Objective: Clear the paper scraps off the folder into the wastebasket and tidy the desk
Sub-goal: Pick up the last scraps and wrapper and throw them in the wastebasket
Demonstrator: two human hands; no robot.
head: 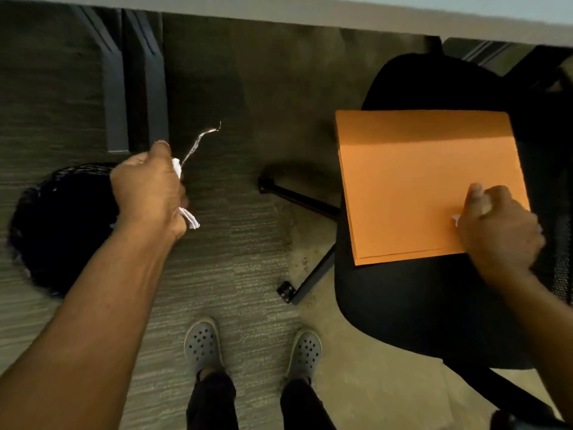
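An orange folder [412, 181] is held flat above a black office chair [418, 305]. My right hand [499, 231] grips the folder's near right corner, and a tiny white scrap [455, 219] shows by its thumb. My left hand [148, 193] is closed around white paper scraps [190, 218]; a thin strip [198, 142] trails up from the fist. This hand hovers at the right rim of a black mesh wastebasket [59, 225] that stands on the carpet to the left.
The pale desk edge [310, 17] runs along the top, with dark desk legs [136, 88] below it at the upper left. The chair's base arms and casters [285, 290] stick out over the carpet. My two feet in grey clogs [203, 346] stand at the bottom.
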